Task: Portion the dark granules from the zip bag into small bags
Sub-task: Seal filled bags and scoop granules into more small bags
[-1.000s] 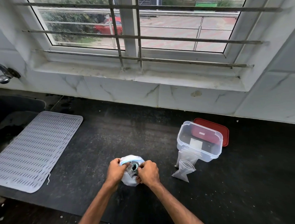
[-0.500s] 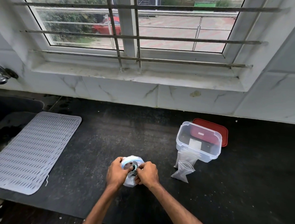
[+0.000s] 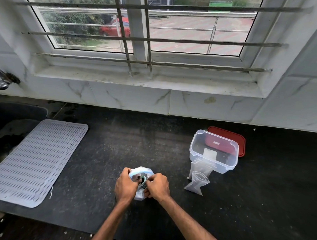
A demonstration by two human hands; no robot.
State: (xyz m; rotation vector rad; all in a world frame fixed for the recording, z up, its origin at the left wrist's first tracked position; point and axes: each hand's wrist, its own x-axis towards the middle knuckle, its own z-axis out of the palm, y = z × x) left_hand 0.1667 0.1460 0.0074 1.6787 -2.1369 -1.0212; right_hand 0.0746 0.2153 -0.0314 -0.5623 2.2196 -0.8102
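A clear zip bag (image 3: 141, 171) with a blue zip strip stands on the black counter (image 3: 101, 153), its mouth spread and something dark and round visible inside. My left hand (image 3: 125, 186) grips the bag's left rim. My right hand (image 3: 157, 187) pinches the right rim. Small clear bags (image 3: 196, 183) lie to the right, leaning against a clear plastic box (image 3: 214, 151).
A red lid (image 3: 241, 139) lies behind the clear box. A grey ribbed drying mat (image 3: 34, 159) covers the counter's left side, beside a dark sink (image 3: 12, 113) and a tap (image 3: 1, 80). A tiled wall and a barred window stand behind.
Both hands stay on the zip bag and have shifted slightly closer together at its mouth. The camera has drifted a little.
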